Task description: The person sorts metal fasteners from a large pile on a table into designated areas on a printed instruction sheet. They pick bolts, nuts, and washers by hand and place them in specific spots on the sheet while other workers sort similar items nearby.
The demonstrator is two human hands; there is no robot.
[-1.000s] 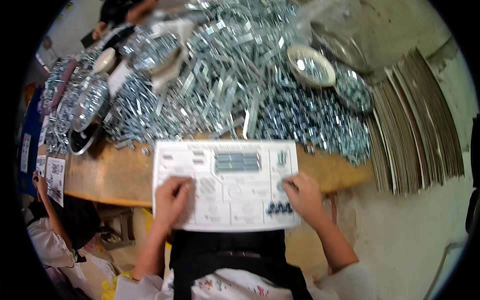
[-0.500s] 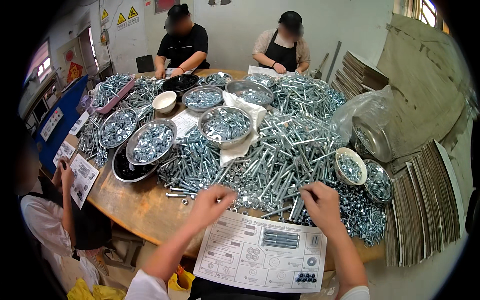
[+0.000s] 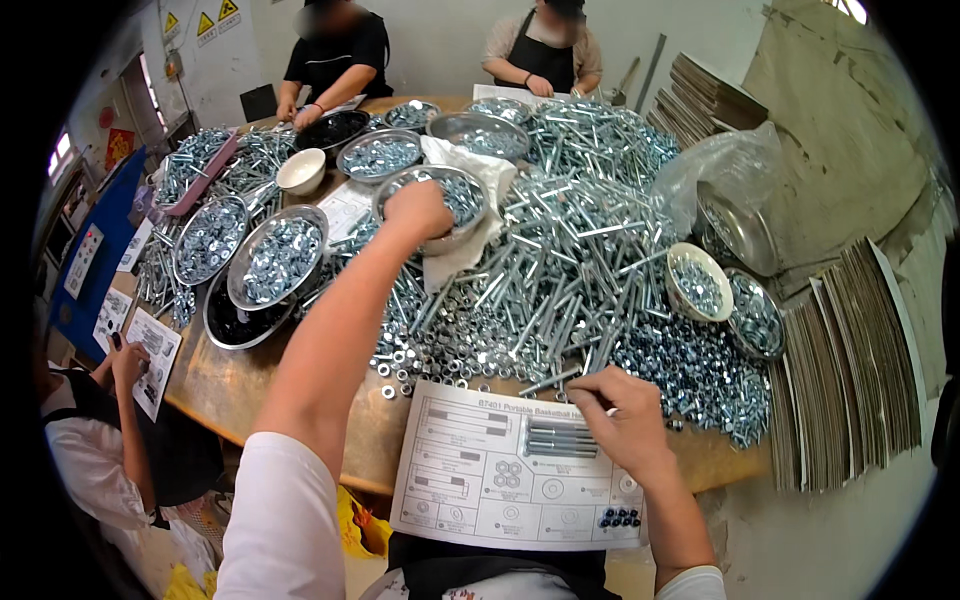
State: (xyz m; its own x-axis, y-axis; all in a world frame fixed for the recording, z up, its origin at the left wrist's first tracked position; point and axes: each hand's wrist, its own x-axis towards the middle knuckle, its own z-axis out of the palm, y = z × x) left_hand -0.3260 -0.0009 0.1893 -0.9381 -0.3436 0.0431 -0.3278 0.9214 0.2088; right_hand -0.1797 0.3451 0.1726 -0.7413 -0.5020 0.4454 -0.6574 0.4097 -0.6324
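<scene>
My left hand [image 3: 420, 208] reaches far forward into a steel bowl [image 3: 462, 240] of flat washers; its fingertips are hidden among them. My right hand [image 3: 628, 418] hovers over the upper right of a printed hardware sheet [image 3: 440, 535], fingers curled and thumb close to the forefinger. Whatever it may hold is too small to make out. On the sheet lie several long bolts [image 3: 558, 438] in a row, partly beside my right fingers. Lower down is a group of black nuts [image 3: 619, 518]. My right hand and wrist cover part of the sheet's right side.
A big heap of bolts [image 3: 580, 240] fills the table's middle, with loose nuts [image 3: 450, 350] before it and dark nuts [image 3: 680, 370] to the right. A white bowl [image 3: 700, 285] stands there, near stacked cardboard [image 3: 850, 370]. Other people work at the far side and left.
My left hand has gone forward from above the near nuts into the washer bowl. My right hand has come down and slightly left over the sheet. The view has shifted a little.
</scene>
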